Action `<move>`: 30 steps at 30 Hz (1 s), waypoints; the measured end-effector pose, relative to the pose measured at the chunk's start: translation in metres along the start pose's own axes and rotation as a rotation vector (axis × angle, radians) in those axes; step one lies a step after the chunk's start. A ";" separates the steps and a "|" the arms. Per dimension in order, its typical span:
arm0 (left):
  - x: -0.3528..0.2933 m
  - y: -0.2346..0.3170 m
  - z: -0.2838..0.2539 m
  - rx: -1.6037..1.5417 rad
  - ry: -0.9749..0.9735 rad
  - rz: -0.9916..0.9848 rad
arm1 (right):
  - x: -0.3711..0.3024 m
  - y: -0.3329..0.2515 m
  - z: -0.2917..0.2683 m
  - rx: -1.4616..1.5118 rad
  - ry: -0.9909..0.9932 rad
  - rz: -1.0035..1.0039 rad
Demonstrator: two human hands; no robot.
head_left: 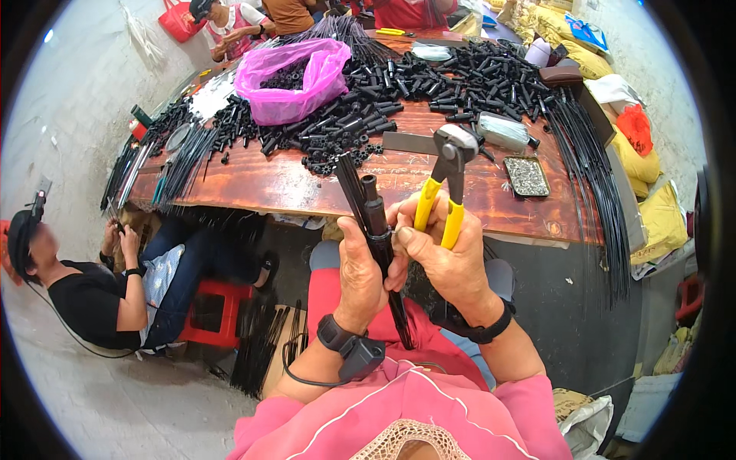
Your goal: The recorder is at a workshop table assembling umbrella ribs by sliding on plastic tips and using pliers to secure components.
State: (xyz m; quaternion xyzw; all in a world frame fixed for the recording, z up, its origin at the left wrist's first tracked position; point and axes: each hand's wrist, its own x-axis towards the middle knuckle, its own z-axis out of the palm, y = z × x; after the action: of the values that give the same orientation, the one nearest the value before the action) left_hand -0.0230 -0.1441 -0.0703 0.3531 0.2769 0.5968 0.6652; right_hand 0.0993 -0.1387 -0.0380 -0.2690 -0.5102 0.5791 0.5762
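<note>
In front of my chest, my left hand (366,280) is closed round a bundle of thin black rods (351,184) and a black tubular handle (373,207). The rods run down past the palm toward my lap. My right hand (452,261) holds pliers (452,180) with yellow grips, their dark jaws pointing up and away from me. The fingertips of both hands meet beside the black handle; what they pinch there is too small to make out. A flat metal strip (410,142) lies behind the pliers' jaws, near the table's front edge.
On the brown wooden table (307,184) lie heaps of black tubular parts (491,77) and a pink plastic bag (295,100). A small tray of metal bits (527,176) stands at right, near long black rods (586,184). A person (100,284) sits at left beside a red stool (217,310).
</note>
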 end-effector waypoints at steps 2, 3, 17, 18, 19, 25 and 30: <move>0.000 0.002 -0.001 0.016 0.001 0.005 | 0.003 0.001 0.000 0.008 0.001 -0.007; 0.000 0.002 -0.002 0.017 0.008 0.005 | 0.004 0.001 0.000 0.011 -0.001 -0.002; 0.001 0.001 -0.003 -0.003 0.021 0.004 | 0.008 -0.004 0.002 -0.053 0.021 0.012; 0.001 0.001 -0.002 -0.002 0.040 0.006 | 0.007 -0.003 0.003 -0.054 0.023 0.013; 0.001 0.000 -0.001 -0.003 0.039 0.004 | 0.006 -0.003 0.004 -0.057 0.035 -0.009; -0.001 0.001 0.002 0.035 0.064 0.011 | 0.000 0.000 0.006 -0.155 0.048 -0.101; 0.000 0.002 0.004 0.105 0.087 0.005 | -0.003 0.001 0.007 -0.203 0.074 -0.102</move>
State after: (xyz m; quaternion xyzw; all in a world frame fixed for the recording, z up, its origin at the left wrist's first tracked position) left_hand -0.0205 -0.1448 -0.0663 0.3619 0.3356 0.5979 0.6316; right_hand 0.0932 -0.1430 -0.0371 -0.3209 -0.5579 0.4842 0.5928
